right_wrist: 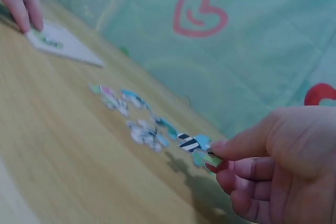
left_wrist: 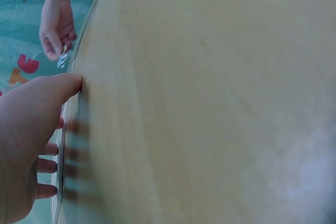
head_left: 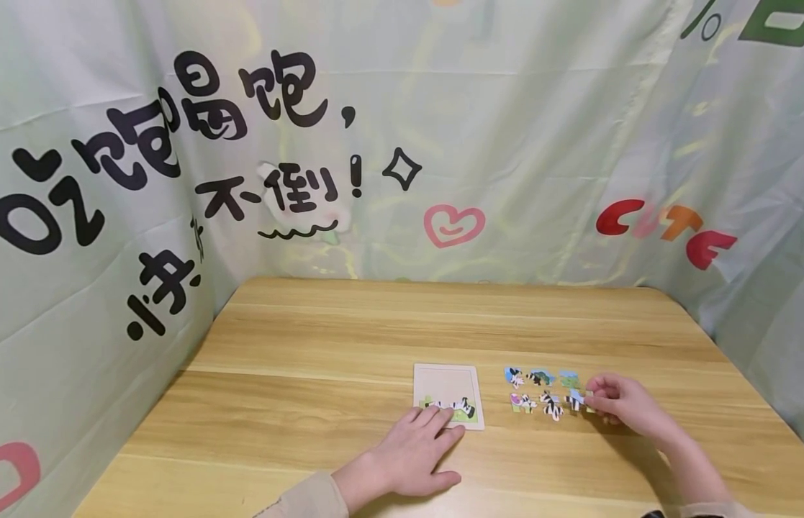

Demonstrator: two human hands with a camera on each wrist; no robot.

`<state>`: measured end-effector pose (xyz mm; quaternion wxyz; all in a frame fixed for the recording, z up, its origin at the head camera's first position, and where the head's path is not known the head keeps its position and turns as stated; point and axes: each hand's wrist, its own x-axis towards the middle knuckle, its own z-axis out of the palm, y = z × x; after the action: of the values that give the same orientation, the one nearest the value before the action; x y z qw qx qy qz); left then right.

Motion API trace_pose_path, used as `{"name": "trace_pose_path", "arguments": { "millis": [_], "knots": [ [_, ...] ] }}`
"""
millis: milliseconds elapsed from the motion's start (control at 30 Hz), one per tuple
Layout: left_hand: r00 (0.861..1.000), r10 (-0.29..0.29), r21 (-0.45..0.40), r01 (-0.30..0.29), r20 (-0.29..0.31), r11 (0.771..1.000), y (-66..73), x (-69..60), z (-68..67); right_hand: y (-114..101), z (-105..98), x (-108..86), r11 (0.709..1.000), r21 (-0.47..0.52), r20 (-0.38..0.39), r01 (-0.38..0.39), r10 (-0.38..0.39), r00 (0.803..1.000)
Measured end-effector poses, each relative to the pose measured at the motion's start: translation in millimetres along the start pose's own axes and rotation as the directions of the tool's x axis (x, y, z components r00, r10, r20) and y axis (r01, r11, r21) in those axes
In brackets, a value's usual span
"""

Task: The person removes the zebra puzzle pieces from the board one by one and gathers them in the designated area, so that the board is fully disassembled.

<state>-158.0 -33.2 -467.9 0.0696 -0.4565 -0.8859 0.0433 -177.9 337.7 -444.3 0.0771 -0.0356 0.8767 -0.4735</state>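
Note:
A shallow puzzle tray [head_left: 445, 379] lies on the table with a strip of zebra-and-grass pieces [head_left: 466, 409] along its near edge. My left hand [head_left: 417, 446] rests over that near edge, fingers stretched out flat and partly covering the fitted pieces. To the right, my right hand [head_left: 628, 406] pinches a puzzle piece [right_wrist: 191, 143] with black-and-white stripes, blue and green, between thumb and fingers. The held piece appears raised off the table in the left wrist view. Just left of this hand lie several loose puzzle pieces [head_left: 552, 405], in two rough rows.
The wooden table [head_left: 324, 338] reaches back to a printed curtain [head_left: 538, 144] that hangs behind and on both sides. A blue-and-green loose piece [head_left: 569, 379] lies at the right end of the far row.

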Motion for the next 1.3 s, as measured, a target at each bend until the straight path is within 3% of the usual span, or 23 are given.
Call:
{"name": "trace_pose_path", "arguments": {
  "millis": [100,400,633,967,1100,1300],
  "knots": [
    [1.0,0.003,0.004,-0.003,0.002,1.0,-0.1,0.2,0.4,7,-3,-3.5,0.999,-0.05,0.004,-0.021,0.021,1.0],
    [1.0,0.009,0.009,-0.009,-0.015,1.0,-0.5,-0.4,2.5,9,3,-4.3,0.971,-0.238,-0.085,-0.019,-0.002,0.996],
    [1.0,0.008,0.007,-0.008,-0.018,1.0,-0.7,0.2,2.0,7,6,-1.6,0.935,-0.35,-0.046,0.054,-0.074,0.996],
    [1.0,0.002,-0.001,-0.002,-0.003,1.0,0.0,0.2,1.3,9,7,1.1,0.922,-0.38,-0.029,0.077,-0.095,0.995],
    [1.0,-0.002,-0.007,0.002,-0.002,1.0,0.1,0.3,0.5,7,5,0.3,0.931,-0.36,-0.019,0.064,-0.075,0.997],
    [1.0,-0.005,-0.011,0.005,-0.006,1.0,-0.4,0.2,0.3,-5,5,0.7,0.935,-0.351,-0.069,0.051,-0.08,0.994]
  ]
}}
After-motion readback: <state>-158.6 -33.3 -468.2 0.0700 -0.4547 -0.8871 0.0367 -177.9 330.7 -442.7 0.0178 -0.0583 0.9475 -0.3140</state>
